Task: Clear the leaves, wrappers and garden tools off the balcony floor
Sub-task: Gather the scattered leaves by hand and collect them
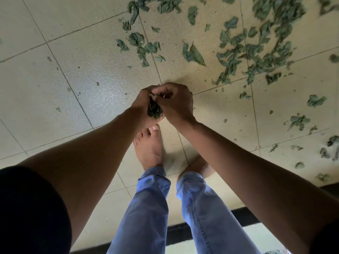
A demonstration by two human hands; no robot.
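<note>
- Tiled floor (55, 74): pale beige square tiles, thin dark grout lines, slightly speckled sheen; fills most of the view.
- Dark band (240, 215) runs along the floor edge at the bottom, behind the legs.
- Person stands looking down: blue jeans (146, 208), bare left foot (149, 147) flat on a tile, the other foot mostly hidden under the right forearm.
- Scattered leaves (256, 48): dull dark green, dry, curled and crumpled, many torn into small bits. Thickest patch is upper right; a looser cluster sits top centre, more along the right edge. Tiny crumbs dot the tiles on the left.
- One bigger, flatter pointed leaf (194, 54) lies apart between the two patches.
- Left hand (145, 101): fingers curled round a bunch of leaves (154, 110), held in front of the body above the left foot.
- Right hand (176, 101): touching the left hand, fingers bent, fingertips pinching at the top of the same bunch; thumb nail catches light.
- Bunch itself is dark green, wadded, sticking out the bottom of the left fist.
</note>
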